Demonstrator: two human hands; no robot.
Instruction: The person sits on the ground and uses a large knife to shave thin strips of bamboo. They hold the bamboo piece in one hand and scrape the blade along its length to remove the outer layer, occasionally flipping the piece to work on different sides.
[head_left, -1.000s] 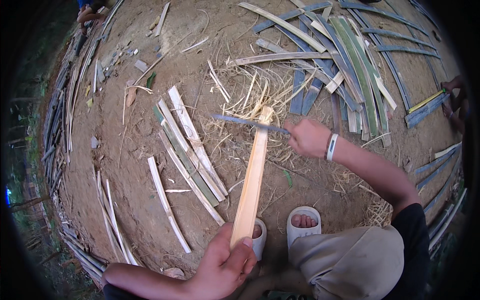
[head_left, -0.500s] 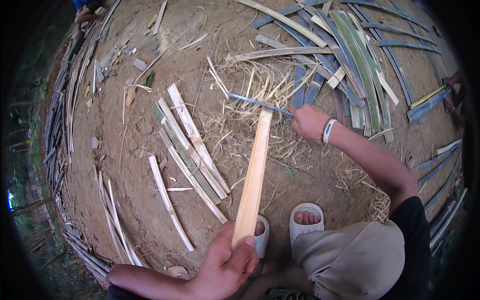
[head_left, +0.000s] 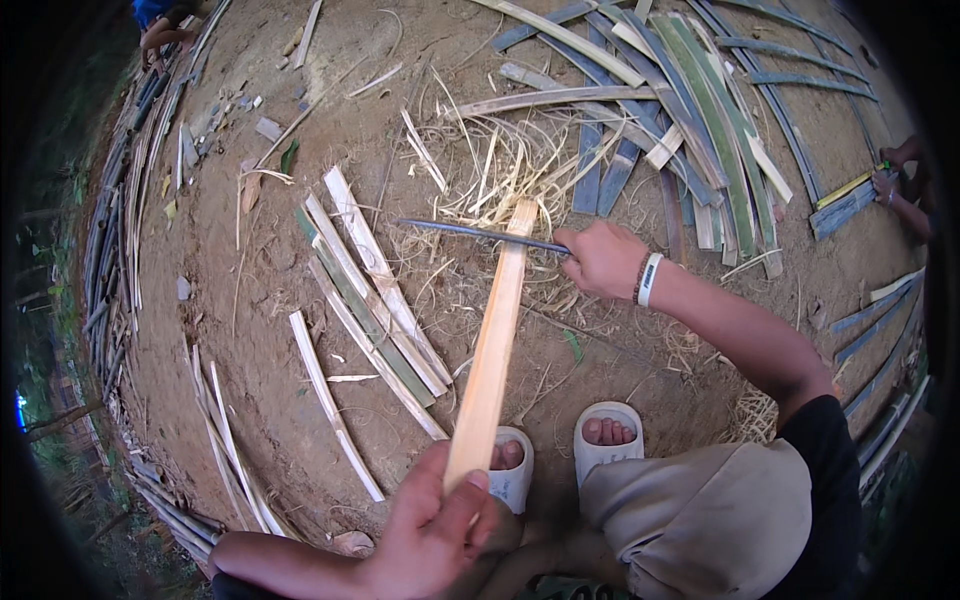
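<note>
My left hand point(head_left: 430, 525) is closed round the near end of a pale split bamboo strip point(head_left: 490, 350), which slants up and away from me. In my right hand point(head_left: 605, 260) is the handle end of a long, thin-bladed knife point(head_left: 470, 232); the fist hides the handle itself. The blade lies across the strip a little short of its far end, pointing left. Curled bamboo shavings point(head_left: 530, 165) are heaped on the ground beyond the strip's tip.
Several split bamboo pieces point(head_left: 375, 300) lie on the dirt left of centre. A crossed pile of bamboo slats point(head_left: 690, 120) is at the far right. Bamboo poles point(head_left: 105, 250) line the left edge. Other people's hands point(head_left: 885, 180) are at the right rim, by a yellow strip.
The knife has moved from the strip's far end back toward me along it. My right hand has come slightly nearer and left, and the strip has shifted a little left.
</note>
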